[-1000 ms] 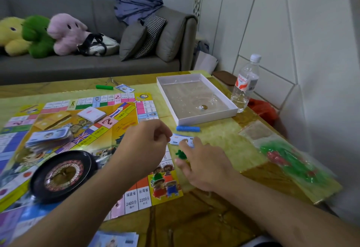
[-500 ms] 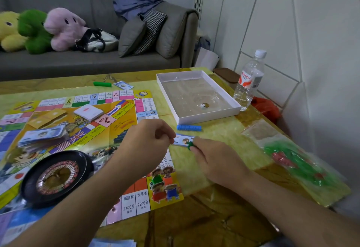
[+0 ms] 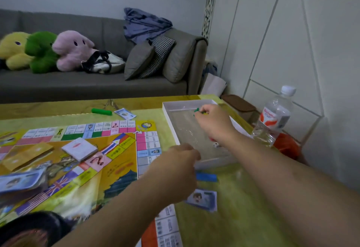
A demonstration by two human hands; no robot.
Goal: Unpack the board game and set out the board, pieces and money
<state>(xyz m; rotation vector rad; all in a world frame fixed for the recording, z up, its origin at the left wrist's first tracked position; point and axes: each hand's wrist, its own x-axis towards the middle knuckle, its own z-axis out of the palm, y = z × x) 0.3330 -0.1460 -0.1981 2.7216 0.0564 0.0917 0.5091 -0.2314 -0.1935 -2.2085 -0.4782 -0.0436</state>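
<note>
your right hand [image 3: 211, 122] just carried the pinched green piece [image 3: 196, 110] from beside the board [image 3: 81, 161] over the box tray [image 3: 171, 118], left hand [image 3: 175, 167] curled, contents unclear.

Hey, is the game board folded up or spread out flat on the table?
Spread out. The game board lies open on the table, its square tracks and centre art showing, with card stacks resting on it.
</note>
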